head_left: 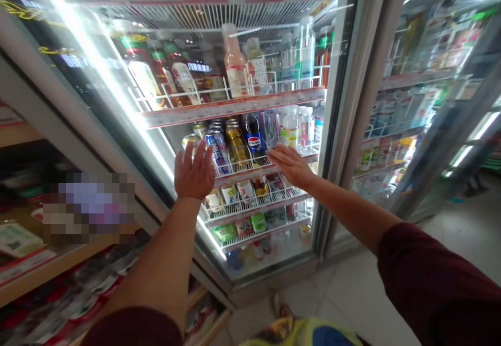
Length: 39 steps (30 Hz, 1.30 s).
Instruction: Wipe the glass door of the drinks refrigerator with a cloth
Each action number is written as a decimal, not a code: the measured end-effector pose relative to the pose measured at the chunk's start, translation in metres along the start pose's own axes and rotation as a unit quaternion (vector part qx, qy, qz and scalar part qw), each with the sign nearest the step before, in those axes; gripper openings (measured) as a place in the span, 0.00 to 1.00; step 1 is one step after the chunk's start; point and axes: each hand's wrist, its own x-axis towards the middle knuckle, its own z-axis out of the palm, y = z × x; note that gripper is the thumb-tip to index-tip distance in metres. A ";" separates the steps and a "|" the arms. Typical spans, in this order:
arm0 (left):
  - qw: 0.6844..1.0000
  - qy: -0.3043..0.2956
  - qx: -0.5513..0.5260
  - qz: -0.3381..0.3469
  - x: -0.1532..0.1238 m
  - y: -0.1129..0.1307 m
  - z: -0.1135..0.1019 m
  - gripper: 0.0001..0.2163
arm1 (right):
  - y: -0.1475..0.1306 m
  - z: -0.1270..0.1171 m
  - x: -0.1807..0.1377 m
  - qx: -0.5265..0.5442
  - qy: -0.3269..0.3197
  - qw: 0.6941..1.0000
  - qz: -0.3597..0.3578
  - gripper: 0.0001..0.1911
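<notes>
The left hand is hovering open and empty before blue cans; the right hand, flat and holding nothing, is hovering near a dark bottle. The fridge's glass door is apparently standing in between; contact is unclear. Gold cans are sitting mid-shelf, taller bottles are standing above, wooden shelves are flanking the left.

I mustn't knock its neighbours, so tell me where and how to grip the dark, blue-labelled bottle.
Probably around its label, coming from the front: the dark bottle stands upright and round-bodied, flanked by golden cans on the left and other bottles on the right. Reflections suggest shut glass in front; open that first.
</notes>
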 end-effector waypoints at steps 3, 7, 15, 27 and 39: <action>1.000 0.007 -0.004 0.006 0.000 0.000 0.001 0.29 | -0.003 0.001 0.018 -0.002 -0.026 1.000 -0.016 0.32; 0.999 0.025 0.012 0.031 0.000 -0.001 0.001 0.30 | 0.003 0.005 0.064 -0.001 0.104 0.992 0.074 0.32; 0.999 -0.029 -0.018 -0.016 0.000 0.000 -0.002 0.28 | -0.057 0.035 0.064 0.034 -0.114 0.985 -0.121 0.28; 0.999 -0.029 0.001 -0.015 -0.001 0.001 -0.002 0.28 | -0.094 0.045 0.087 0.006 -0.123 0.986 -0.114 0.23; 1.000 -0.009 -0.002 -0.001 -0.001 0.000 0.000 0.31 | -0.052 0.026 0.067 0.019 -0.095 0.992 -0.075 0.27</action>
